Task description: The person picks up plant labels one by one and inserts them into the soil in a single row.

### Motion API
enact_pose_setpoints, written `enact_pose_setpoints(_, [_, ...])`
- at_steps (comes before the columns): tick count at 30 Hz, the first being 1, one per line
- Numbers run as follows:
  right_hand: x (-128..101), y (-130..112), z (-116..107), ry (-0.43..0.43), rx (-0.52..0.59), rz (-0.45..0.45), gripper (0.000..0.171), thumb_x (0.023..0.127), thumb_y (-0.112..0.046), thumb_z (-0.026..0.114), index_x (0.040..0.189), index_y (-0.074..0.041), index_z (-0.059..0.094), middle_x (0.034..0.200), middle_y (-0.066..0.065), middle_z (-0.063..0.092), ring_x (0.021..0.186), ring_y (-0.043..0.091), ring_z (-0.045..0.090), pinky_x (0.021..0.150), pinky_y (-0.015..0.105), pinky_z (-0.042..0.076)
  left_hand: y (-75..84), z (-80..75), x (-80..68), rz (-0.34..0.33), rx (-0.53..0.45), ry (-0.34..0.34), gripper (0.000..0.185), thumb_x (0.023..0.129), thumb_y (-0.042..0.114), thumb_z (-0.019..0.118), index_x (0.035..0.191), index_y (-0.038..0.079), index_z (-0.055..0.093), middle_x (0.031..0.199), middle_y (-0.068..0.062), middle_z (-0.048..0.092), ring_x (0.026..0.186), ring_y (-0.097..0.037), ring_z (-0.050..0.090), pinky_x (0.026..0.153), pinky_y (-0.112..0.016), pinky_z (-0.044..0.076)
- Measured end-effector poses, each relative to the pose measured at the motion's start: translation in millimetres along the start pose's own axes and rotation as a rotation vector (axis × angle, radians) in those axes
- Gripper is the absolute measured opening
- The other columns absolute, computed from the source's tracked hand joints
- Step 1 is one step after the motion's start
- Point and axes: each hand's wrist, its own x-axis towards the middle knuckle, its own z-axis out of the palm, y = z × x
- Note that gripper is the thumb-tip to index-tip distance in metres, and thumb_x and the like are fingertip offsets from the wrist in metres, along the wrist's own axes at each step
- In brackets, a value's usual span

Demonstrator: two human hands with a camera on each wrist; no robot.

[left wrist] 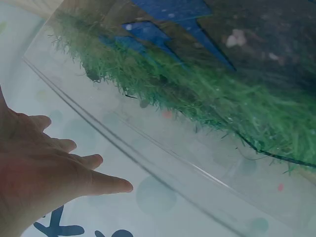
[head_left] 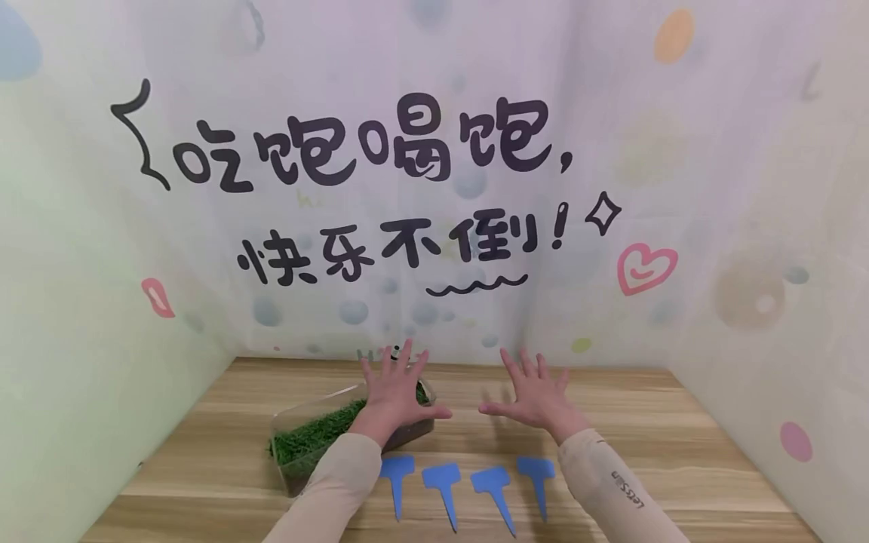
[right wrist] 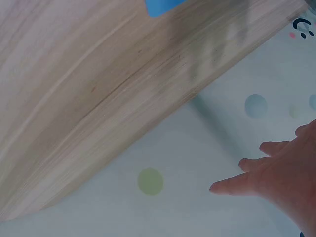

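Note:
Both hands reach forward over the table with fingers spread and nothing in them. My left hand (head_left: 396, 394) overlaps the clear box (head_left: 288, 483) in the head view, hiding part of it. Green artificial grass (head_left: 319, 435) over a dark layer fills the box. From the left wrist, the box's clear wall and the grass (left wrist: 207, 103) lie beyond the left hand (left wrist: 44, 163). The right hand (head_left: 541, 394) is held out to the right of the box. Closer to me lie several blue T-shaped plant labels (head_left: 443, 483) in a row, narrow ends toward me.
A wood-grain table (head_left: 652, 452) spans the front. White printed cloth walls (head_left: 434, 324) with black lettering, coloured spots and a pink heart (head_left: 646, 269) close it in at the back and both sides.

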Motion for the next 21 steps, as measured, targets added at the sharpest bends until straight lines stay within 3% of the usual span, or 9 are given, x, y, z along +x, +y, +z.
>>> enact_pose_setpoints(9, [0.1, -4.0, 2.5, -0.014, 0.021, -0.007, 0.115, 0.076, -0.079, 0.063, 0.161, -0.018, 0.018, 0.163, 0.027, 0.023, 0.148, 0.057, 0.017, 0.106, 0.085, 0.009, -8.3, 0.9, -4.4, -0.012, 0.010, 0.011, 0.115, 0.066, 0.083, 0.069, 0.158, 0.027, 0.030, 0.169, -0.008, 0.015, 0.153, -0.047, 0.010, 0.114, -0.078, 0.008])
enact_pose_setpoints(21, [0.5, -9.3, 8.2, -0.045, 0.062, -0.034, 0.113, 0.078, -0.078, 0.061, 0.161, -0.012, 0.020, 0.160, 0.025, 0.032, 0.144, 0.051, 0.032, 0.111, 0.070, 0.032, -12.9, 2.8, -6.9, -0.025, -0.027, -0.002, 0.114, 0.067, 0.079, 0.071, 0.159, 0.027, 0.029, 0.169, -0.008, 0.015, 0.155, -0.043, 0.008, 0.115, -0.077, 0.006])
